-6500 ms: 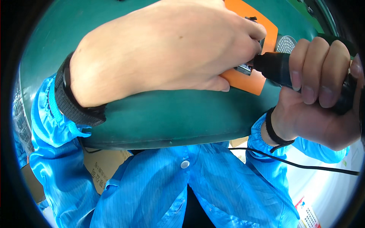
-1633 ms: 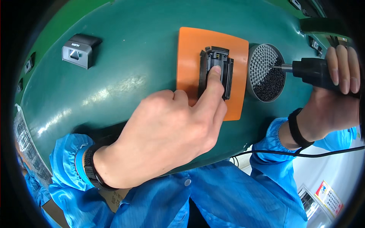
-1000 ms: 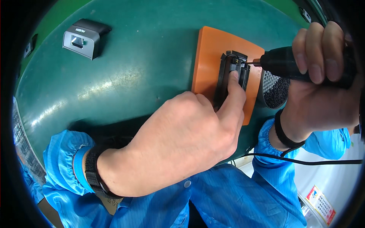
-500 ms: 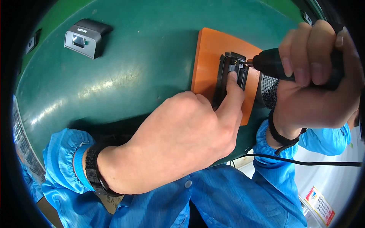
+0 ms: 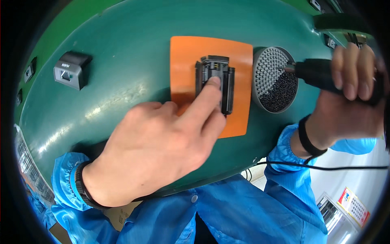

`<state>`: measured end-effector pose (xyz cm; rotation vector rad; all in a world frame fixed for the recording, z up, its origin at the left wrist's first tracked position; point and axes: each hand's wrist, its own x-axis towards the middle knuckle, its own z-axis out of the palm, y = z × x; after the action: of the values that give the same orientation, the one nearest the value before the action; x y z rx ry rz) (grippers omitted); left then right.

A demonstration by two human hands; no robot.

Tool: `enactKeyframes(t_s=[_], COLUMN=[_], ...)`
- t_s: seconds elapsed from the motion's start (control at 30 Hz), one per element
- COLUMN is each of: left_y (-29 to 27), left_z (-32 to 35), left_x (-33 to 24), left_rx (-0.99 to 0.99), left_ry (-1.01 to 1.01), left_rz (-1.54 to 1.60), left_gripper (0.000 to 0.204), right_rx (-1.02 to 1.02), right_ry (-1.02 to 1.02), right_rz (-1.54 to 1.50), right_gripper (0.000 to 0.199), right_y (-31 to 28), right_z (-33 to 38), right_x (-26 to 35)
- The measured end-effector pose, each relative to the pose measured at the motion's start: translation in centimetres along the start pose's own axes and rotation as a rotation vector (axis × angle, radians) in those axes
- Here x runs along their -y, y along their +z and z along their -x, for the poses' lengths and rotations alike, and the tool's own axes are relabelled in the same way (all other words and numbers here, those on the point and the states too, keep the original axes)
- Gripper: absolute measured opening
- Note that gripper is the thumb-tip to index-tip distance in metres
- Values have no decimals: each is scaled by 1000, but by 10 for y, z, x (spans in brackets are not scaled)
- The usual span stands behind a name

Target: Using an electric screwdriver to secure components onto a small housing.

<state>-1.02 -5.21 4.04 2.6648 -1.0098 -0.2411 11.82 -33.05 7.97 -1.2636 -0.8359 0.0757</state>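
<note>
On an orange pad (image 5: 239, 120) lies a black plastic housing (image 5: 228, 91), with small metallic contacts near its far end. My left hand (image 5: 156, 140) holds it down, index fingertip pressed on its middle and the other fingers curled; the hand covers its near part. A black electric screwdriver (image 5: 317, 73) is gripped in my right hand (image 5: 349, 97), its tip pointing left over a round dish (image 5: 255, 94). Small dark screws (image 5: 278, 95) fill the dish's near side, while its far side shows a dimpled light surface. Whether a screw sits on the tip cannot be made out.
At the far left of the green table mat (image 5: 122, 61) stands a grey and black housing (image 5: 70, 73) with a square window. A black cable (image 5: 325, 167) runs out to the right from the table's front edge. Similar small parts show at the rim.
The screwdriver tip has left the black housing and is now over the screw dish. My view has shifted right, so the pad appears further left. My left finger still presses the housing.
</note>
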Motion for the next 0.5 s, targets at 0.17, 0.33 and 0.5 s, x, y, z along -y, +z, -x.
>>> enactKeyframes(t_s=[0.17, 0.33, 0.5], left_y=[-2, -1, -1], left_z=[-4, -6, -10], left_x=[-3, -6, -9], left_rx=[11, -24, -27], left_ry=[0, -9, -6], left_rz=[7, 38, 42], left_gripper=[64, 65, 66], right_rx=[-46, -63, -61], right_ry=[5, 9, 17], right_rz=[56, 76, 66], right_gripper=[30, 30, 31], right_y=[9, 7, 7], right_z=[8, 10, 10], right_x=[-11, -11, -14])
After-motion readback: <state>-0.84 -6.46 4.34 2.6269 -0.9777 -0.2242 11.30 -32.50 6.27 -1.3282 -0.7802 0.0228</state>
